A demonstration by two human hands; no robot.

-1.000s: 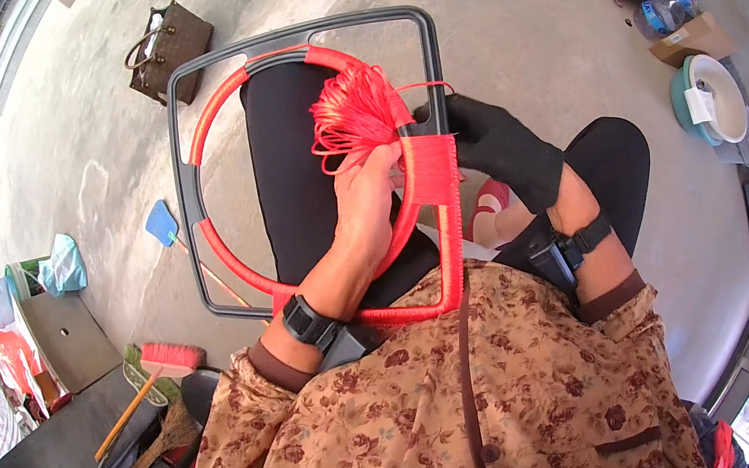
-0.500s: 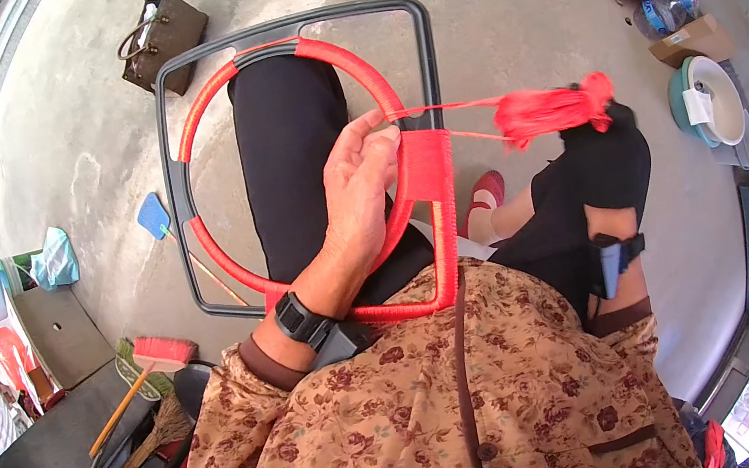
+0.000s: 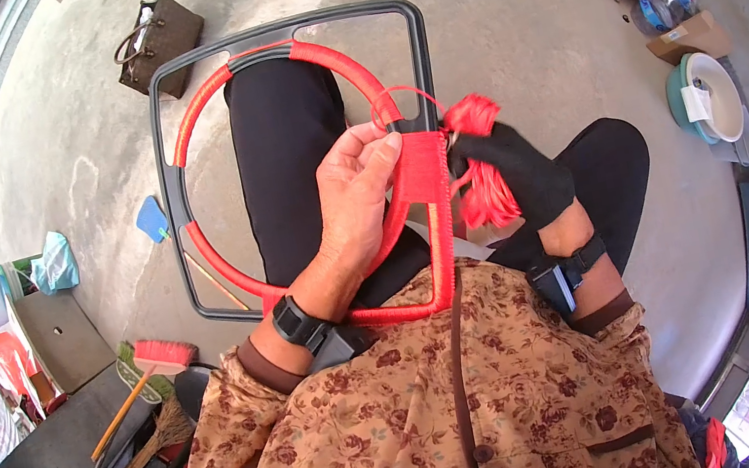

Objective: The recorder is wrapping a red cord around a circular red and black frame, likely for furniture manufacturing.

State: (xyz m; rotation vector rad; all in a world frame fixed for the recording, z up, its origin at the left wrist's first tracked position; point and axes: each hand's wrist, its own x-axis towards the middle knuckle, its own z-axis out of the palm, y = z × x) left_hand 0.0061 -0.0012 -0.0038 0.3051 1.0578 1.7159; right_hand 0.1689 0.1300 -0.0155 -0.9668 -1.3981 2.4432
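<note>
Loosely, red cord point(image 3: 488, 197) flanks the gloved right fingers point(image 3: 476, 150).

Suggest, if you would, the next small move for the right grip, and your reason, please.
I would probably ease the right grip gently outward to take up slack: it holds the red cord bundle, and a red strand arcs loosely beside the red-wrapped ring, which the left grip appears to pinch steady.

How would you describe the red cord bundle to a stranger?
Start at the large, squarish dark frame. Beside its right edge is the gloved right hand. It holds the red cord bundle: loose loops, unlike the tightly wound cord covering part of the frame.
</note>
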